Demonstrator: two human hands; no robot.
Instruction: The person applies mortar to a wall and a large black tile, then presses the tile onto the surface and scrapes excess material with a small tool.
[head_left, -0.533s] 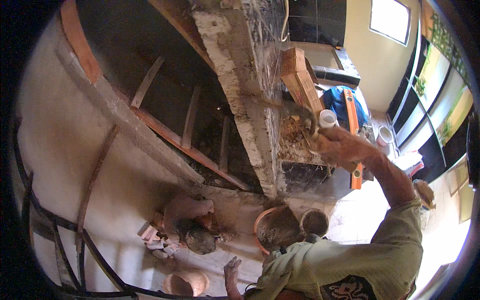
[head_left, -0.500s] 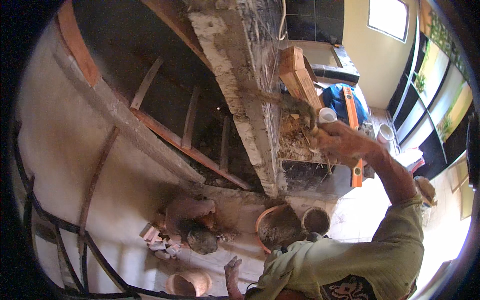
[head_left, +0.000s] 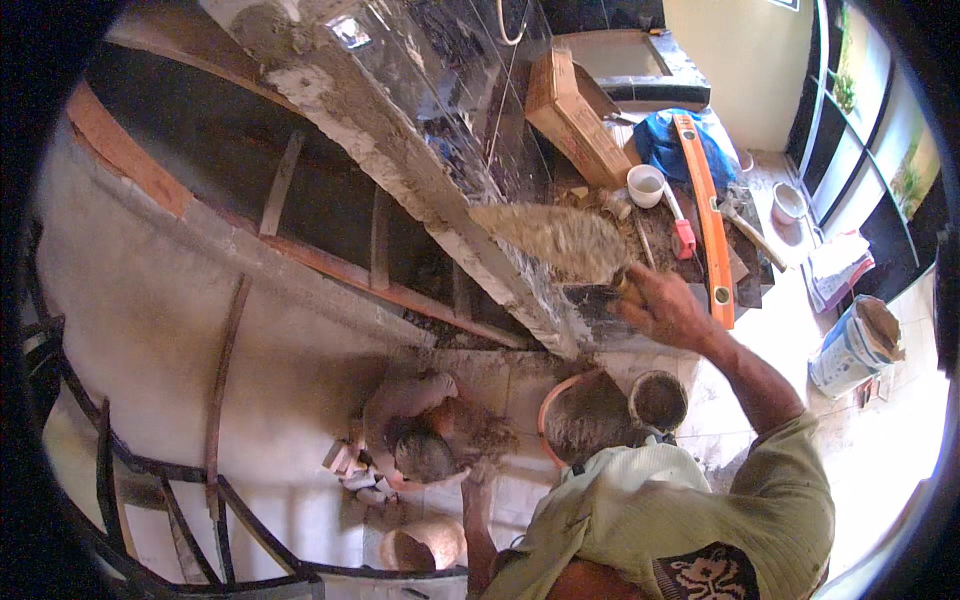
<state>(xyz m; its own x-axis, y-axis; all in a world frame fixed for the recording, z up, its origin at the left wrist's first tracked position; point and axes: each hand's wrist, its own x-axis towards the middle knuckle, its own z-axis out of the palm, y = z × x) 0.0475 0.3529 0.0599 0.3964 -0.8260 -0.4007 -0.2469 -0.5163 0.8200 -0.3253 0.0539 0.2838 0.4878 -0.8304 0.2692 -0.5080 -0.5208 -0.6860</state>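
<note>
My right hand is closed round the handle of a trowel. The trowel's mortar-smeared blade is blurred; its tip points left and overlaps the rough mortared edge of the wall, though contact cannot be told. Lower down, my left hand has its fingers drawn together at the end of a pale curved rim, which is too dim to name. Close by that hand, a crouching person bends over a brown heap that looks like mortar.
An orange spirit level, a white cup, a hammer and a wooden box crowd the counter. On the floor stand a mortar tub, a bucket and a bag. Dark metal railing runs along the lower left.
My right hand has moved slightly down, bringing the trowel blade out across the wall edge. My left hand, earlier with fingers apart, has risen to the pale rim. The whole view has shifted.
</note>
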